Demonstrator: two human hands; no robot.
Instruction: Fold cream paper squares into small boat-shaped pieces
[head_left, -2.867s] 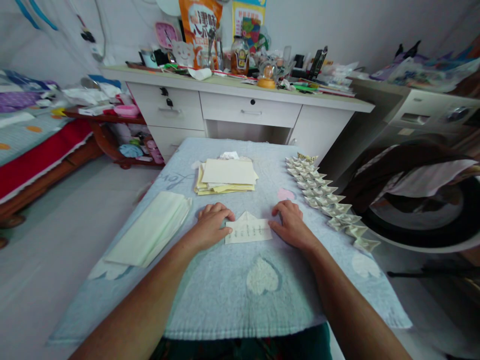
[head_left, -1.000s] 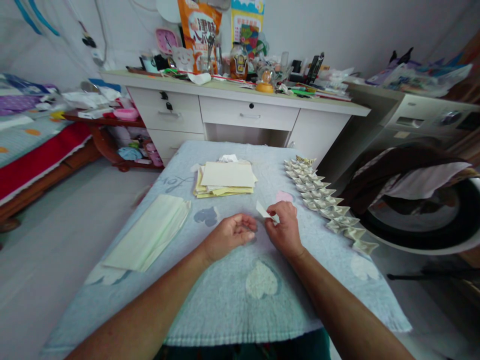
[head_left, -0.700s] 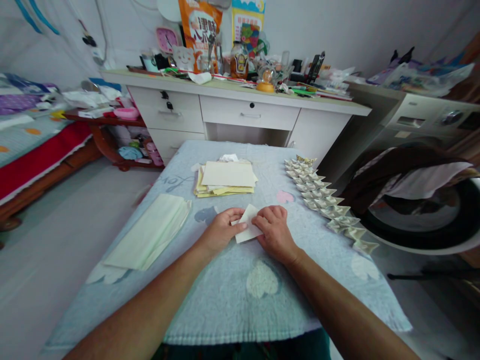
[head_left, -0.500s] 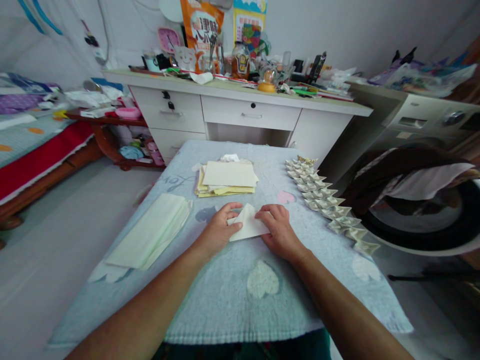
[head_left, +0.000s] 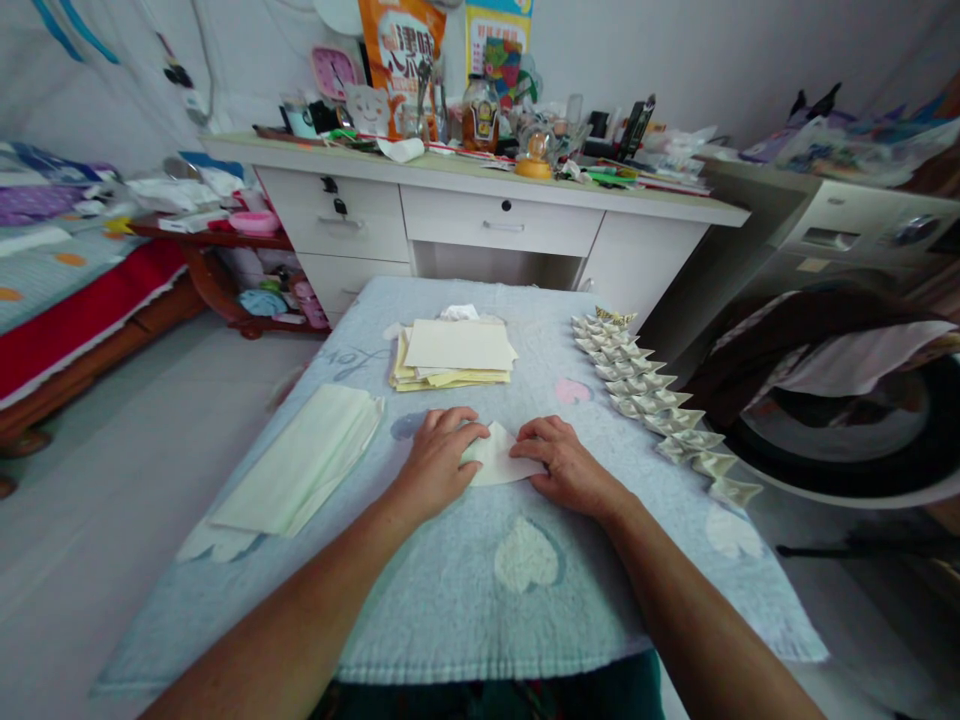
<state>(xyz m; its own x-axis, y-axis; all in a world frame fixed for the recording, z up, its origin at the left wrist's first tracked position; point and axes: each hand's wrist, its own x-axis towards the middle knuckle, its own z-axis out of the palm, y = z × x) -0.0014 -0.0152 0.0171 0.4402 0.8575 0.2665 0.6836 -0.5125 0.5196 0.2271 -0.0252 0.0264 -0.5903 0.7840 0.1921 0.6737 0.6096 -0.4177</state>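
Between my two hands a small cream sheet of paper point(head_left: 498, 460), folded to a peak at the top, rests on the cloth. My left hand point(head_left: 441, 462) grips its left side, fingers over the top and thumb at the lower edge. On the right side, my right hand point(head_left: 562, 462) has its curled fingers and thumb on the paper. Just beyond lies a stack of cream and yellow paper sheets point(head_left: 459, 345). Pale green folded sheets point(head_left: 304, 460) lie to the left. Rows of folded paper boats point(head_left: 649, 395) stand along the right side.
A pale blue cloth point(head_left: 450, 590) with heart patterns covers the table. Behind it stands a white desk point(head_left: 502, 215) crowded with a jar point(head_left: 480, 115), an orange bag point(head_left: 401, 60) and small items. A washing machine point(head_left: 847, 240) with its door ajar is at right, a bed point(head_left: 82, 290) at left.
My left hand has shifted over the paper's left part, its fingers now further across the top. The paper's peak sits lower and flatter. My right hand has moved slightly right and down.
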